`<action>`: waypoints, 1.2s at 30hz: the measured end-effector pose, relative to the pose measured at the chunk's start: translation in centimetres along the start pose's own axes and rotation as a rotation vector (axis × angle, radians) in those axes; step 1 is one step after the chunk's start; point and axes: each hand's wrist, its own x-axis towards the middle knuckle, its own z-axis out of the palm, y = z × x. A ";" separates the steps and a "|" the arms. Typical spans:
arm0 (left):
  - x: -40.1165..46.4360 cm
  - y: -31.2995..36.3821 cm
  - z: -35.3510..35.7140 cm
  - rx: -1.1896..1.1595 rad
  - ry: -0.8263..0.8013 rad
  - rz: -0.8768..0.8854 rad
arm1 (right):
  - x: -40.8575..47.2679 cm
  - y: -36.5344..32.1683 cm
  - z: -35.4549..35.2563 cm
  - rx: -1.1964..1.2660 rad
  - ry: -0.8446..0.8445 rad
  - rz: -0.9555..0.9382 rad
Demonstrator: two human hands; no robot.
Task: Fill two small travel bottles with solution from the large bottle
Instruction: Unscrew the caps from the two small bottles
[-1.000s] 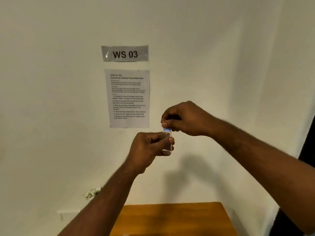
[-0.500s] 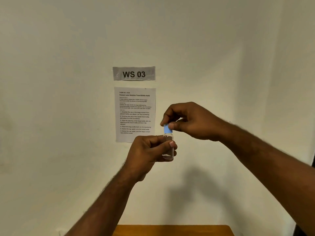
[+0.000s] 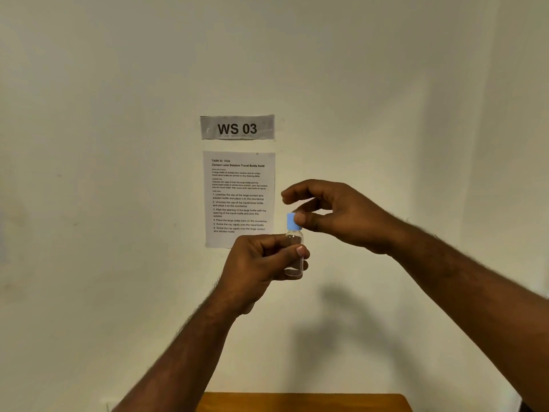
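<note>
1. The left hand [image 3: 261, 260] holds a small clear travel bottle [image 3: 294, 254] upright in mid-air in front of a pale wall [image 3: 118, 203], with its fingers curled round the body and the thumb laid across the front.
2. A light blue cap [image 3: 292, 221] sits on the bottle's neck.
3. The right hand [image 3: 335, 212] is above and to the right of the bottle. Its thumb and a fingertip pinch the cap from the right side, while the other fingers arch loosely above it and hold nothing.
4. The bottle looks clear through most of its height; whether any liquid is in it cannot be told.
5. On the wall behind the hands a grey label [image 3: 237, 127] reads "WS 03". Just below it hangs a printed instruction sheet [image 3: 239, 197] headed "Contact Lens Solution Travel Bottle Refill", whose lower right corner is covered by the left hand.
6. The edge of a wooden tabletop [image 3: 303, 402] shows at the bottom of the view, well below the hands.
7. Both forearms reach up from the lower edge and are bare, and they cast a soft shadow on the wall under the bottle.
</note>
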 end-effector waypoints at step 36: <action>-21.5 -30.0 -4.1 0.333 -0.009 -0.653 | -26.0 18.7 27.0 0.513 0.124 0.928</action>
